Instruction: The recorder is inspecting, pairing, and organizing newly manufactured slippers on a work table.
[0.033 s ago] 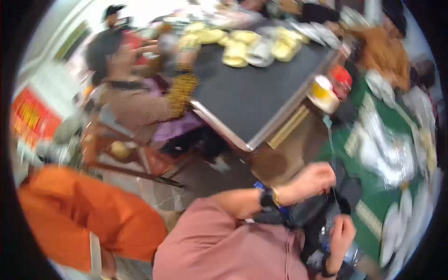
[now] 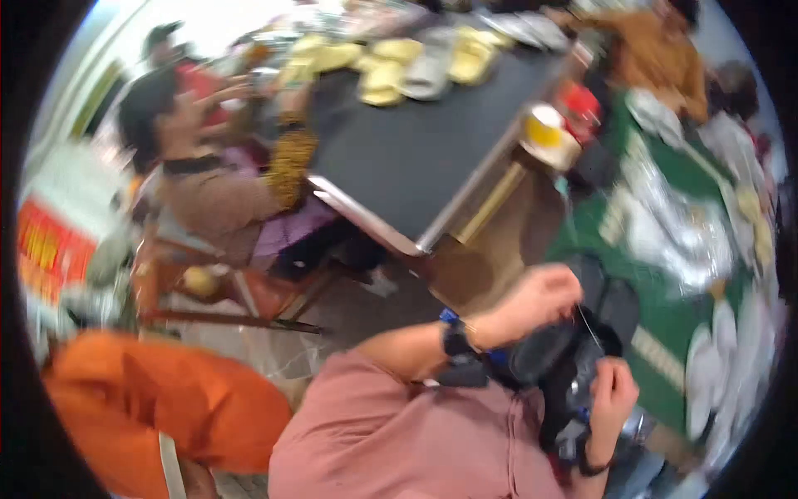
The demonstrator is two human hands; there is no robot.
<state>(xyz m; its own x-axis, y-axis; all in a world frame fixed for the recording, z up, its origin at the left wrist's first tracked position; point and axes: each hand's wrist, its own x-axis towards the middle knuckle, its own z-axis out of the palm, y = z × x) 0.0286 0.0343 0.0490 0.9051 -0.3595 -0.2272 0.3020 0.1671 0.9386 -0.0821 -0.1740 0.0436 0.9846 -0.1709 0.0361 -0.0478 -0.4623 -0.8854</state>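
White thread [image 2: 589, 325], apparently pinched by left hand [image 2: 549, 293] and right hand [image 2: 614, 389]; overpulling may snap it, slack may snag dark slippers [image 2: 532, 358].

Bright whitish light washes out the pale wall [image 2: 233, 15] at the far left, while the grey-brown floor [image 2: 357, 308] below the dark, metal-edged table [image 2: 407, 158] sinks dimmer. I catch white glare on the crumpled clear plastic sheeting [image 2: 673, 224] to the right. Blur softens the yellow slippers [image 2: 382, 85] on the far side, the thin pale thread [image 2: 589, 325] nearby looks faint, and straight lines bow toward a round black border.
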